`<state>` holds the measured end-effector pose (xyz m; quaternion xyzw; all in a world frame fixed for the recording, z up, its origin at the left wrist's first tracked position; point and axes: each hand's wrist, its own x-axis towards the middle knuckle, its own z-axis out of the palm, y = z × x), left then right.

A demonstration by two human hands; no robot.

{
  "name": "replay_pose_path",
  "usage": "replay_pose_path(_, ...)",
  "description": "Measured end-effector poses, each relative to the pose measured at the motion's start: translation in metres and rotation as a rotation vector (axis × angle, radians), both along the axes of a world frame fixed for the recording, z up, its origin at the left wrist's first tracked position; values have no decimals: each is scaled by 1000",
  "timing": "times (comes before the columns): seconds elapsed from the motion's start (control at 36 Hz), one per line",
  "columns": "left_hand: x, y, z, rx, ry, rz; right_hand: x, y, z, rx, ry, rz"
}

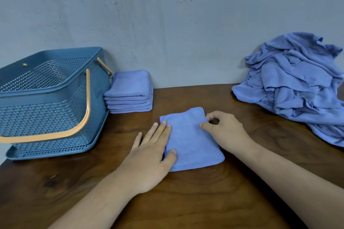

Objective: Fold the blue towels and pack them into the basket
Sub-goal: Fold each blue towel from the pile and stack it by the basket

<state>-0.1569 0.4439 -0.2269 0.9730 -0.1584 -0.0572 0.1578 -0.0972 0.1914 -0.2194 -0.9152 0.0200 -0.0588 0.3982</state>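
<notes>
A folded blue towel [191, 139] lies flat on the wooden table in the middle of the view. My left hand [154, 147] rests on its left edge with straight fingers and the thumb on top of the cloth. My right hand [223, 130] sits at the towel's right edge, thumb pressing on the cloth and fingers curled at the far corner. A stack of several folded blue towels [130, 92] stands beside the blue perforated basket [52, 98] at the left. A heap of unfolded blue towels [297, 83] lies at the right.
The basket has orange handles [81, 122] hanging down its sides, and no towels show inside it. A grey wall [167, 15] runs along the table's far edge. Bare brown table [186, 201] lies in front of the towel.
</notes>
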Motion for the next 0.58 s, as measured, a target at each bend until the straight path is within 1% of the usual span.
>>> replay_pose_path(0.11, 2, 1, -1, -91, -9, 30, -7, 6, 5, 255, -26, 68)
replay_pose_path(0.17, 3, 2, -1, -235, -23, 74, -12, 10, 9, 403, -50, 114)
replay_pose_path(0.25, 8, 2, 0, -610, -25, 214, -20, 14, 16, 644, -87, 209)
replay_pose_path(0.33, 16, -1, 6, -1072, 33, 313, -27, 18, 25, 829, -135, 283)
replay_pose_path(0.39, 15, -3, 8, -1333, 109, 246, -32, 21, 29, 901, -170, 312)
replay_pose_path(0.44, 6, -10, 18, -1501, 216, 140, -35, 24, 31, 943, -196, 336)
replay_pose_path(0.5, -4, -16, 26, -1565, 293, 69, -39, 28, 31, 940, -218, 347)
replay_pose_path(0.56, -7, -19, 27, -1554, 256, 54, -41, 32, 29, 881, -241, 333)
replay_pose_path(0.58, -6, -19, 26, -1550, 209, 93, -42, 34, 28, 835, -252, 318)
